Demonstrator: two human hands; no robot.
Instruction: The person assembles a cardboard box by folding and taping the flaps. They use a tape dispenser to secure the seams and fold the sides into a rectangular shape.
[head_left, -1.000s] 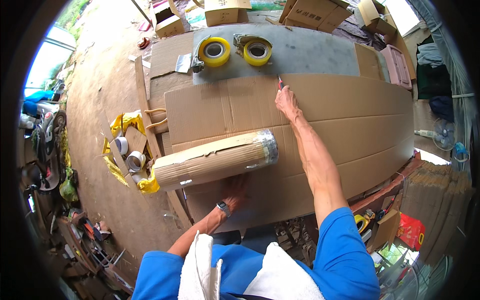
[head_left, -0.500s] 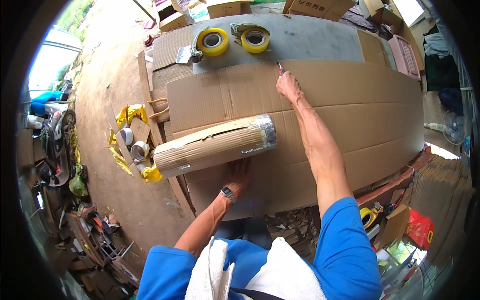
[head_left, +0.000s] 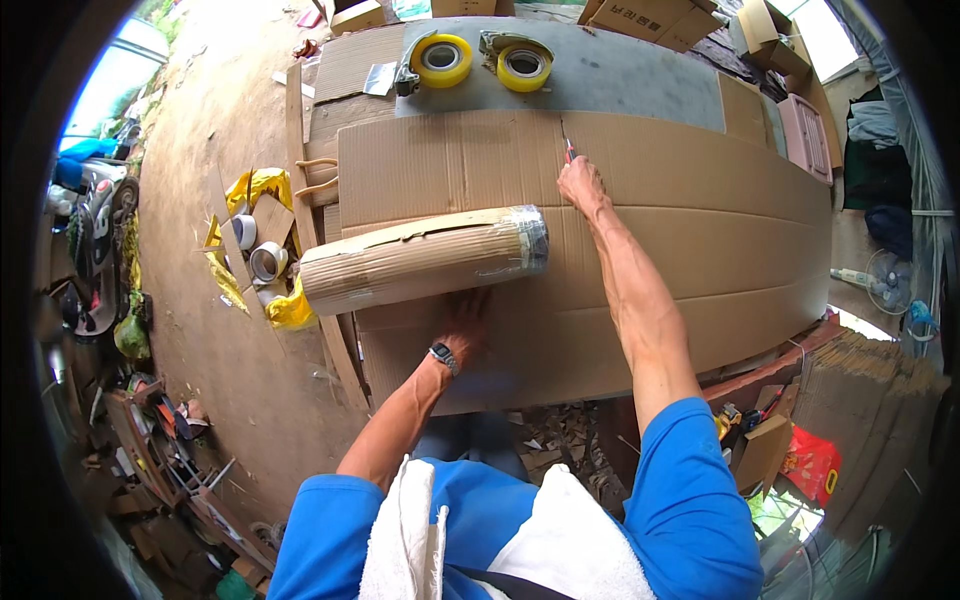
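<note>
A large flat cardboard sheet (head_left: 700,220) with crease lines covers most of the table. My right hand (head_left: 583,185) grips a red-handled utility knife (head_left: 570,150), its blade resting on the sheet near the far edge. A short dark slit runs from that edge toward the blade. My left hand (head_left: 466,325), with a watch at the wrist, presses on the sheet with fingers stretched out, the tips shaded beneath a cardboard roll (head_left: 420,262). This roll lies slantwise on the sheet, its right end wrapped in clear tape.
Two yellow tape rolls in dispensers, a left one (head_left: 441,62) and a right one (head_left: 523,68), sit on the grey tabletop (head_left: 630,80) beyond the sheet. A pink box (head_left: 805,138) stands at the far right. Left of the table, a yellow bag (head_left: 290,308) holds more tape rolls.
My right hand has drawn the knife a little toward me, leaving a short slit at the sheet's far edge. My left hand stays pressed on the sheet. The view has shifted slightly.
</note>
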